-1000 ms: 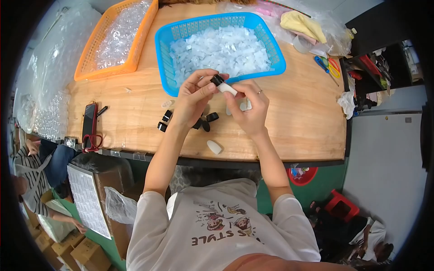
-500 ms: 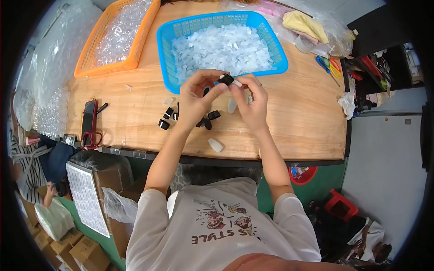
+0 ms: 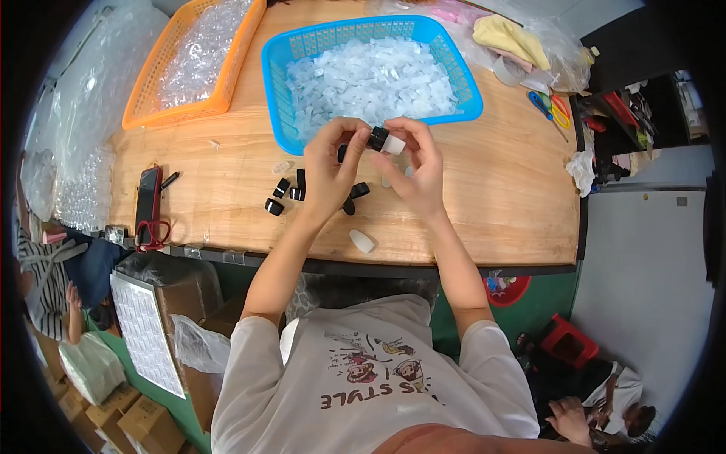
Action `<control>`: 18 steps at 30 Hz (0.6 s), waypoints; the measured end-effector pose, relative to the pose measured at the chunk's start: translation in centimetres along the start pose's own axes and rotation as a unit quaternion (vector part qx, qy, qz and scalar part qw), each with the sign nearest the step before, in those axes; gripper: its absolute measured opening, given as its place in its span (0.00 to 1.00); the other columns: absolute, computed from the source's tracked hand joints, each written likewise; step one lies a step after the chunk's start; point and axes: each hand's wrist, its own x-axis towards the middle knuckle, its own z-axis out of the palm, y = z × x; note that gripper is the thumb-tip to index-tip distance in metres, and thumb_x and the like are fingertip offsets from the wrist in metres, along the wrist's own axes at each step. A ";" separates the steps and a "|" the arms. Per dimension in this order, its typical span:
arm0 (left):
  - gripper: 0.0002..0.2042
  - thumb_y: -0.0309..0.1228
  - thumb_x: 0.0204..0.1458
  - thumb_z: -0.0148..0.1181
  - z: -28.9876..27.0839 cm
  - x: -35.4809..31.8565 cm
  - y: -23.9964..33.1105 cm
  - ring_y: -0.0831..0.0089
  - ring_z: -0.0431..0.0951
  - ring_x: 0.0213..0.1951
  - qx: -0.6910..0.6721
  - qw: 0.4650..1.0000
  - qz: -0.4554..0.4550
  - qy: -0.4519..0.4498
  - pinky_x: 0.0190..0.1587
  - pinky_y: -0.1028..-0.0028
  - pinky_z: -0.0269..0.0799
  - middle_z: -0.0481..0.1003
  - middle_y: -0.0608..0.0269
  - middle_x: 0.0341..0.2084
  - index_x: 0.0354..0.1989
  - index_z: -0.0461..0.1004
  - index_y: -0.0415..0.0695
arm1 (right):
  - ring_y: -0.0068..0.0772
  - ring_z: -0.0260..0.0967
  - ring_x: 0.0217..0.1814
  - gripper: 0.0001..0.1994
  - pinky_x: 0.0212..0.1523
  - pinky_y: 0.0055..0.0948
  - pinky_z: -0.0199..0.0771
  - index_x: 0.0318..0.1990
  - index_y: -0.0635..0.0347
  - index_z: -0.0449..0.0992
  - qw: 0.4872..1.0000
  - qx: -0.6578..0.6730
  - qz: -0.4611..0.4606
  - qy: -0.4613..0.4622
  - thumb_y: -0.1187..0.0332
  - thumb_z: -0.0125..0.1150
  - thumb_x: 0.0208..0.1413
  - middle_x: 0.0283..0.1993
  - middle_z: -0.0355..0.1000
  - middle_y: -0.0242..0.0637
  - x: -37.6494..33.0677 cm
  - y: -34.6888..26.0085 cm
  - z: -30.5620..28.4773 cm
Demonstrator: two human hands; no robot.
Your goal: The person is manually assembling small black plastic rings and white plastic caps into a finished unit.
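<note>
A small black cap-like piece with a short white piece joined or pressed to its right side is held above the table, near the basket's front edge. My left hand pinches the black part. My right hand has its fingers curled at the white part, its thumb lower down. Below my hands lie several small black pieces, a black oval piece and a white rounded piece. Beyond them, a blue basket holds many translucent white pieces.
An orange basket of clear plastic stands at the far left. A phone and a red-framed item lie left. Scissors and a blue-handled tool sit right. Another person's hand shows lower right.
My right thumb has moved down, away from the held pieces, and more of the white part shows. The pieces are turned slightly. Another person's hand has appeared at lower right.
</note>
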 end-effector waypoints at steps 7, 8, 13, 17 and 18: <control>0.07 0.28 0.62 0.50 0.4 -0.2 -0.2 0.81 0.70 0.30 -0.001 0.999 -0.028 -0.020 0.34 0.80 0.68 0.71 0.66 0.27 0.36 0.68 0.36 | 0.23 0.70 0.38 0.21 0.40 0.23 0.71 0.45 0.63 0.65 0.997 -0.008 -0.027 0.073 0.75 0.71 0.46 0.41 0.74 0.40 -0.5 0.2 0.1; 0.07 0.28 0.63 0.48 0.5 -0.2 -0.2 0.80 0.70 0.30 -0.005 0.999 -0.028 -0.021 0.34 0.80 0.67 0.70 0.66 0.26 0.37 0.68 0.37 | 0.23 0.70 0.38 0.21 0.40 0.23 0.71 0.45 0.63 0.65 0.997 -0.009 -0.027 0.075 0.75 0.71 0.46 0.41 0.74 0.40 -0.6 0.3 0.1; 0.07 0.29 0.64 0.46 1.2 -0.4 -0.4 0.80 0.69 0.29 -0.035 0.999 -0.012 -0.017 0.35 0.79 0.67 0.70 0.65 0.29 0.38 0.66 0.38 | 0.25 0.69 0.38 0.20 0.42 0.25 0.70 0.42 0.61 0.62 0.995 0.008 -0.051 0.080 0.76 0.69 0.48 0.42 0.74 0.43 -0.7 0.2 0.1; 0.07 0.29 0.64 0.45 0.8 -0.4 -0.8 0.80 0.69 0.31 -0.061 0.995 -0.049 -0.067 0.36 0.80 0.67 0.70 0.64 0.32 0.41 0.67 0.38 | 0.27 0.70 0.41 0.20 0.46 0.27 0.70 0.43 0.61 0.61 0.991 0.077 -0.027 0.103 0.76 0.69 0.48 0.43 0.73 0.44 -0.7 -0.5 0.2; 0.07 0.29 0.64 0.45 0.7 -0.4 -0.6 0.80 0.69 0.31 -0.061 0.995 -0.049 -0.067 0.36 0.80 0.67 0.70 0.64 0.32 0.41 0.67 0.38 | 0.29 0.70 0.43 0.21 0.47 0.28 0.69 0.44 0.61 0.61 0.991 0.082 -0.013 0.105 0.77 0.69 0.48 0.44 0.73 0.44 -0.7 -0.8 0.1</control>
